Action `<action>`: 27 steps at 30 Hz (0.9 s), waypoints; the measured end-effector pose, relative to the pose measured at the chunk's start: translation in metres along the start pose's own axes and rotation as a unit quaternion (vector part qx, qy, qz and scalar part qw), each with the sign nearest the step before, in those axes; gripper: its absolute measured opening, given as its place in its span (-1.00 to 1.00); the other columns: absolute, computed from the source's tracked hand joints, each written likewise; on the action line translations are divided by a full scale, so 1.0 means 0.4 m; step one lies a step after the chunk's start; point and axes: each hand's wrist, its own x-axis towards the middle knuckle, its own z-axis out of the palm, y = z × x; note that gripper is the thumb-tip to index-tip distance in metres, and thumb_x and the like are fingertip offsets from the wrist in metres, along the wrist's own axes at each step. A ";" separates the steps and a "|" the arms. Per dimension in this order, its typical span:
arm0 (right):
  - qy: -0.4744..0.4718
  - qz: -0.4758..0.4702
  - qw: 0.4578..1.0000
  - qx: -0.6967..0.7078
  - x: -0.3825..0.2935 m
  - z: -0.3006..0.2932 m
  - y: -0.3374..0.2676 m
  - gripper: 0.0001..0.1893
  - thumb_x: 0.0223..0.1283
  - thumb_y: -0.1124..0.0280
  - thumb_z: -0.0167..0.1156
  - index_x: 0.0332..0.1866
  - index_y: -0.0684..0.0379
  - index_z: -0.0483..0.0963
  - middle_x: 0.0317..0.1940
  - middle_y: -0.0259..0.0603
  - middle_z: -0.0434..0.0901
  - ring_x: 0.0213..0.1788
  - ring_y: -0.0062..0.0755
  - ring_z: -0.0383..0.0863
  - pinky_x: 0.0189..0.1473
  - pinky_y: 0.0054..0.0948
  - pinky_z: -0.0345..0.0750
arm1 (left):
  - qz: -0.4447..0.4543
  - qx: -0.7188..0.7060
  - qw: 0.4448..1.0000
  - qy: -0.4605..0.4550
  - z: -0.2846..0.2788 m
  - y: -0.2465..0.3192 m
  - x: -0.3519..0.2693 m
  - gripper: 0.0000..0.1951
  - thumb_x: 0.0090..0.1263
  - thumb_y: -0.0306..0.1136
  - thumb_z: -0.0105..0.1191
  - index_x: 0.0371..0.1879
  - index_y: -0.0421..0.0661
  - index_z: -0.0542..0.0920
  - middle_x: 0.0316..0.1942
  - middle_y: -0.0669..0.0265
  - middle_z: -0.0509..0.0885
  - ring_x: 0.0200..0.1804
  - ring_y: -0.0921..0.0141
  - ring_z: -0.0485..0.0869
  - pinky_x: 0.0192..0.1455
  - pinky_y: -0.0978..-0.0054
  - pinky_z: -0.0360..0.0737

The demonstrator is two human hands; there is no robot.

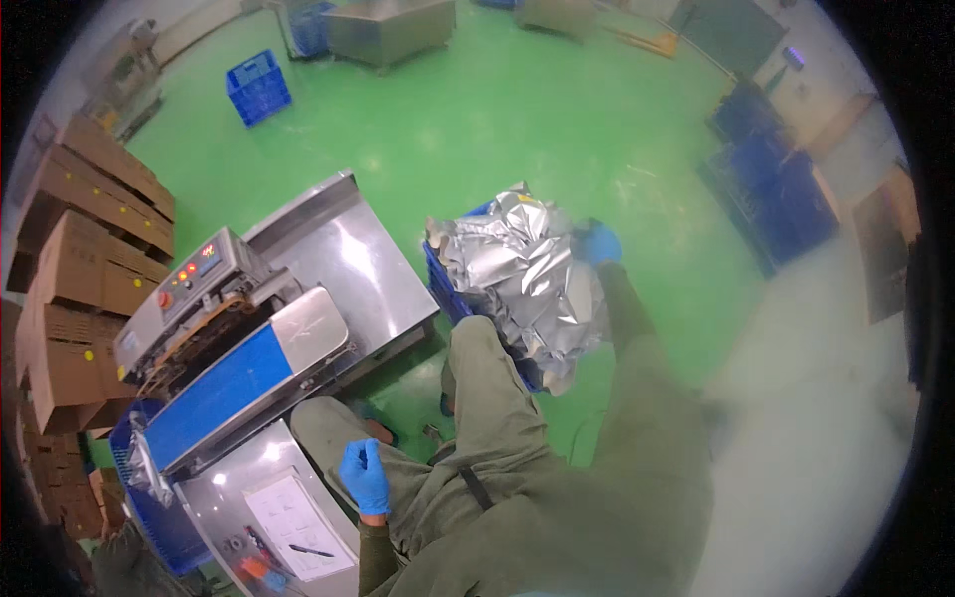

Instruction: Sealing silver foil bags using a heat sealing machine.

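My right hand [599, 242], in a blue glove, is at the far right edge of a heap of silver foil pouches [522, 261]. It is blurred, and its fingers are partly hidden, so its hold on a pouch is unclear. The pouches pile above the rim of a blue plastic crate [442, 280] on the floor by my knee. Over my thigh, my left hand [365, 477], also gloved in blue, has its fingers curled together with nothing visible in them. Left of me stands a band sealer [201, 280] with a blue conveyor belt [224, 392].
Beside the sealer is a stainless steel table [351, 254]. Paper sheets [287, 515] and a pen [311, 551] lie on a nearer metal surface [205, 507]. Cardboard boxes [78, 269] are stacked at left, by another blue crate [171, 530]. More blue crates [783, 194] stand at right.
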 end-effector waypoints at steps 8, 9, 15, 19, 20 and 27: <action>-0.011 0.052 0.999 0.011 -0.009 0.013 -0.011 -0.41 0.06 -0.02 0.44 0.04 0.22 0.51 -0.09 0.20 0.71 0.02 0.26 0.70 0.08 0.09 0.59 | 0.014 0.019 1.000 -0.007 -0.104 -0.079 0.127 -0.90 0.49 -0.48 0.15 -0.31 -0.20 0.65 -0.43 0.32 0.58 -0.37 0.52 0.48 -0.29 0.50 0.44; 0.016 0.005 1.000 0.013 0.019 0.006 -0.010 -0.48 0.10 0.03 0.39 0.01 0.23 0.52 -0.10 0.20 0.71 0.02 0.26 0.69 0.07 0.08 0.59 | 0.001 0.028 1.000 -0.002 -0.132 -0.086 0.129 -0.90 0.49 -0.48 0.14 -0.31 -0.20 0.64 -0.43 0.33 0.57 -0.37 0.52 0.48 -0.29 0.50 0.43; 0.004 -0.219 0.974 -0.054 0.233 -0.227 -0.135 -0.74 0.13 0.31 0.17 -0.14 0.24 0.58 -0.14 0.19 0.67 -0.07 0.30 0.65 0.00 0.03 0.59 | -0.073 0.020 0.995 0.060 -0.230 -0.095 0.078 -0.92 0.49 -0.49 0.15 -0.29 -0.20 0.64 -0.43 0.38 0.51 -0.35 0.56 0.44 -0.28 0.53 0.41; 0.017 -0.347 0.937 -0.019 0.114 -0.523 -0.436 -0.79 0.10 0.36 0.15 -0.22 0.25 0.55 -0.25 0.19 0.64 -0.19 0.28 0.62 -0.12 0.01 0.53 | -0.048 -0.021 0.996 0.066 -0.173 -0.043 0.082 -0.94 0.48 -0.48 0.16 -0.25 -0.20 0.65 -0.36 0.32 0.57 -0.31 0.53 0.51 -0.21 0.54 0.48; -0.017 -0.354 0.935 0.020 0.051 -0.603 -0.520 -0.81 0.09 0.39 0.16 -0.23 0.25 0.53 -0.30 0.19 0.61 -0.22 0.28 0.59 -0.15 -0.01 0.53 | -0.044 -0.054 0.997 0.031 -0.147 -0.021 0.102 -0.94 0.45 -0.47 0.19 -0.22 -0.20 0.67 -0.31 0.27 0.61 -0.26 0.46 0.57 -0.15 0.51 0.52; -0.130 -0.541 0.824 0.111 -0.290 -0.900 -1.036 -0.87 0.06 0.49 0.17 -0.26 0.23 0.47 -0.44 0.17 0.47 -0.37 0.29 0.48 -0.29 -0.09 0.49 | 0.279 0.097 0.955 0.030 -0.043 0.198 0.464 -0.11 0.08 -0.11 0.53 0.41 -0.14 0.40 0.27 0.05 0.54 0.32 0.12 0.52 0.37 0.17 0.49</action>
